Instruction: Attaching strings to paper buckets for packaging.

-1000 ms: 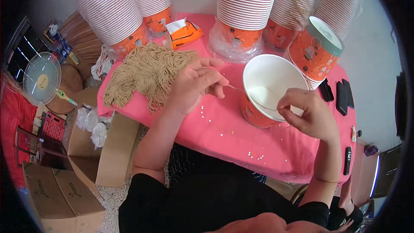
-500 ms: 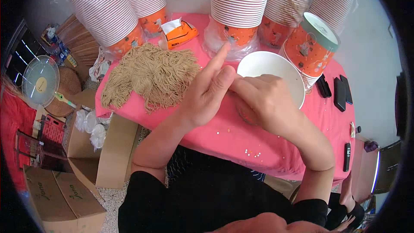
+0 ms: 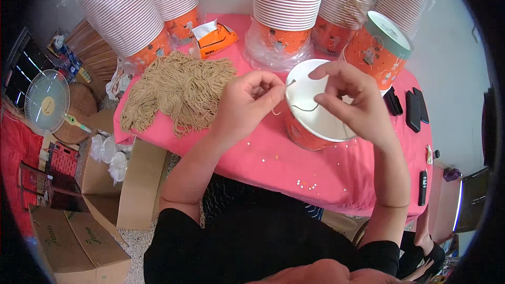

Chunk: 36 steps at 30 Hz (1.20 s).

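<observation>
My left hand [image 3: 250, 100] is closed in a pinch on a thin tan cord [image 3: 305, 109]; short ends stick out around its fingertips, and one length curves toward my right thumb. Thumb and fingers of my right hand [image 3: 355, 102] are curved and apart, with a gap between their tips. I cannot make out whether the cord touches the right thumb. Below both hands stands a paper bucket [image 3: 310, 139], white inside and orange outside. To the left, a heap of tan cords [image 3: 181, 92] lies on the pink tablecloth [image 3: 252, 171].
Tall stacks of paper buckets [image 3: 289, 0] line the back. A lidded orange bucket [image 3: 376, 52] stands at right, near dark phone-like objects [image 3: 413, 110]. An orange tissue pack [image 3: 215, 39] lies behind the cords. An open carton [image 3: 139, 184] and a fan [image 3: 47, 102] are at left.
My hands have come apart; the right moved right and up and its fingers opened. My left fingers went from outstretched to a pinch. The cord now shows between the hands.
</observation>
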Available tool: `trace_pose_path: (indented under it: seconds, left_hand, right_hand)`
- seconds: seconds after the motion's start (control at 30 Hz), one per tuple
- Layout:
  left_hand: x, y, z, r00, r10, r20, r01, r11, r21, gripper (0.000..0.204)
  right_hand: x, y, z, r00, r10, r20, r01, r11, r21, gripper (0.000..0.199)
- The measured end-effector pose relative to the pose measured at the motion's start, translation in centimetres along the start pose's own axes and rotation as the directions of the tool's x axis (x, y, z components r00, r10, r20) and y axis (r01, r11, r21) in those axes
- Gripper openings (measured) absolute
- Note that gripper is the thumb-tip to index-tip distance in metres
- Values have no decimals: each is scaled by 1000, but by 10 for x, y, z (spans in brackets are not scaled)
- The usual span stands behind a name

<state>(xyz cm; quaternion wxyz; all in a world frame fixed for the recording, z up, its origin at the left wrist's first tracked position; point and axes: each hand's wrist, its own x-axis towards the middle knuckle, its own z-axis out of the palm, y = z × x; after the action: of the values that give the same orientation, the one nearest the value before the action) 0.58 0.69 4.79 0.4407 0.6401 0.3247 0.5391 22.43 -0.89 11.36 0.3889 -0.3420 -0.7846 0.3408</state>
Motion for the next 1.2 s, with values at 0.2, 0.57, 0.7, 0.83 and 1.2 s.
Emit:
trace_pose_path:
  seconds: [0.2,0.57,0.7,0.83,1.2]
  left_hand:
    - [7,11,15,996,-39,83,21,977,213,13]
    - [6,14,16,961,-104,257,65,986,155,15]
    - [10,6,6,950,-169,263,183,983,-30,15]
    - [13,6,-6,922,-240,305,295,944,-149,16]
    - [16,11,-4,930,-197,311,267,943,-200,15]
  right_hand:
    - [6,-2,-7,994,-48,98,42,997,62,21]
    - [27,10,0,1000,4,27,-10,979,205,17]
    - [23,33,-8,994,-10,-105,-3,993,-121,15]
    - [6,33,-3,910,-415,-6,344,760,-552,21]
    - [12,25,15,787,-595,162,519,498,-695,19]
